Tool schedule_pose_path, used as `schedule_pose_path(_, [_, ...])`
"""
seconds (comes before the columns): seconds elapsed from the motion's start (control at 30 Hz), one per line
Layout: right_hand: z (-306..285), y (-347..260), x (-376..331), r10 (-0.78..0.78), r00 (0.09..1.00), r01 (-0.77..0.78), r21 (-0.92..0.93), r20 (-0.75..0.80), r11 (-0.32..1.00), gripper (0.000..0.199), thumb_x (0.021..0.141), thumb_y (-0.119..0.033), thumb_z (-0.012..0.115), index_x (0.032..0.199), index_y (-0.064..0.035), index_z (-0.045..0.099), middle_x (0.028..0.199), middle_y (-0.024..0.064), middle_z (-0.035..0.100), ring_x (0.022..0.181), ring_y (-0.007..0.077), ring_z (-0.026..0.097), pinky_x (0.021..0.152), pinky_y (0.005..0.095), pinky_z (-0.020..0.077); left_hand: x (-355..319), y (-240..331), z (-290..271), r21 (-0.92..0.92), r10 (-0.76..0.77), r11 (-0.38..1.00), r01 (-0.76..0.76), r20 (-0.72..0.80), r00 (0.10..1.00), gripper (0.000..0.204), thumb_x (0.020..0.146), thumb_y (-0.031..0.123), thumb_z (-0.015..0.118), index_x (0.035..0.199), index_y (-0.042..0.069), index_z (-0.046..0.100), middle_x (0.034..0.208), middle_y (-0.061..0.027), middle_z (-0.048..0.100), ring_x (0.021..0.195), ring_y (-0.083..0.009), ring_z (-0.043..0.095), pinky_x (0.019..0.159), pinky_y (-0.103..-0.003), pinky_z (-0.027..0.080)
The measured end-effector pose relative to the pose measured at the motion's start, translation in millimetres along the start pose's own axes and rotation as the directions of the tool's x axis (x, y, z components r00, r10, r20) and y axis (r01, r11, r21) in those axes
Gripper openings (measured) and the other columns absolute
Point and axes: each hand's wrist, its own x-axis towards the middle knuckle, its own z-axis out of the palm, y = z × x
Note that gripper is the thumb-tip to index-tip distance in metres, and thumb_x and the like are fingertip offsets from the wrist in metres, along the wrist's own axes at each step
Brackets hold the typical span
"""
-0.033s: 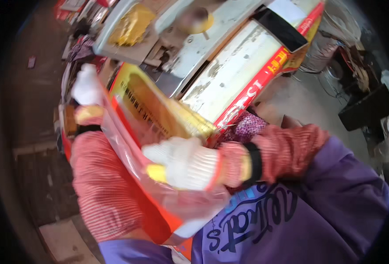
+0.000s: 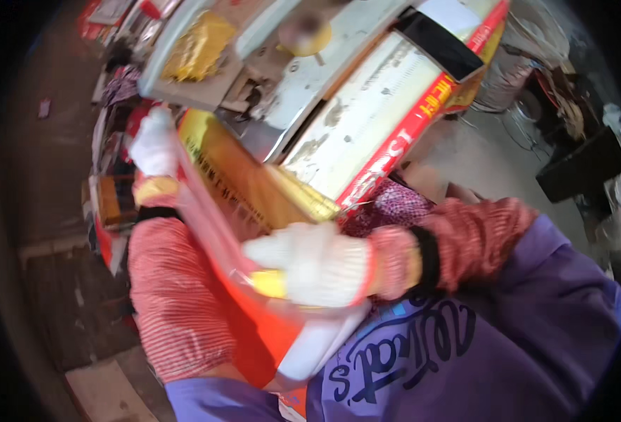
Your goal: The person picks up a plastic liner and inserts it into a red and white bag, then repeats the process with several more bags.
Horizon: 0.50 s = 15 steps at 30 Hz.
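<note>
A long plastic bag (image 2: 254,327), orange-red with a pinkish see-through edge, slants from the upper left down to my lap. At its far end my left hand (image 2: 156,144), in a white knit glove, is closed on the edge. Nearer my body, my right hand (image 2: 317,264), gloved the same way, lies over the bag's edge with its fingers bent and blurred. A small yellow piece (image 2: 268,283) shows beneath those fingers; its kind is unclear. Behind the bag, close to both hands, is a glossy yellow printed sheet (image 2: 237,186).
A worn white bench board (image 2: 367,105) with a red printed strip (image 2: 395,141) runs toward the upper right, bearing a black phone-like slab (image 2: 440,43). Crumpled yellow wrapping (image 2: 198,46) and a round yellow-rimmed item (image 2: 305,35) lie farther back. A dark box (image 2: 583,167) stands at right.
Both hands have shifted slightly right, with the bag between them. My right hand is also a little lower. The bench has slid slightly left in the view.
</note>
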Motion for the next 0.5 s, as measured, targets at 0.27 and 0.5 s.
schedule_pose_path(0.27, [-38, 145, -100, 0.513, 0.828, -0.426, 0.849, 0.227, 0.312, 0.023, 0.084, -0.015, 0.058, 0.105, -0.0065, 0.061, 0.084, 0.001, 0.062, 0.077, 0.0064, 0.056, 0.068, 0.023, 0.046, -15, 68, 49, -0.442, 0.247, 0.855, -0.272, -0.115, 0.962, 0.021, 0.077, 0.011, 0.048, 0.097, 0.014, 0.056, 0.08, -0.007, 0.059, 0.065, -0.0269, 0.059, 0.054, -0.037, 0.047])
schedule_pose_path(0.5, [-59, 79, -71, 0.487, 0.851, -0.464, 0.153, -0.195, 0.872, 0.023, 0.081, -0.015, 0.058, 0.104, -0.0134, 0.062, 0.071, 0.0115, 0.062, 0.062, 0.0189, 0.061, 0.057, 0.0284, 0.0478, -7, 66, 66, -0.664, 0.28, 0.689, -0.29, -0.125, 0.952, 0.011, 0.072, 0.008, 0.055, 0.083, 0.008, 0.058, 0.081, -0.0124, 0.057, 0.074, -0.0323, 0.056, 0.06, -0.04, 0.045])
